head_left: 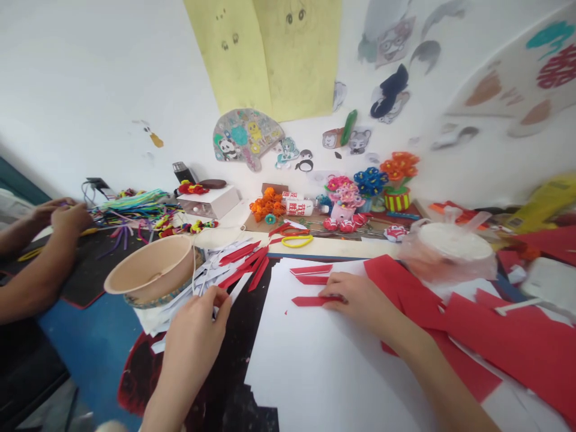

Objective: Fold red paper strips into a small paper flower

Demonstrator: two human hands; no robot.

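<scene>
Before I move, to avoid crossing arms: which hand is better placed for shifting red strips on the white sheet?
Probably the right hand: it touches the nearest red strip; the left hand holds a white strip.

Paper strips [312, 280] on the plain white sheet [310, 366] are solid red, and the big paper pieces [508, 339] to the right are basically the same shade. The single strip [240, 287] near the peachy-beige bowl [148, 267] is white. Then you've got pink flowers [344, 193], blue flowers [371, 180] and orange flowers [400, 167], the orange ones in a red-and-yellow striped pot [396, 200]. Wall's white, posters [301, 72] pale yellow, and the grey fan [246, 133] has multicolour cartoon doodles, including a black-and-white panda.
</scene>
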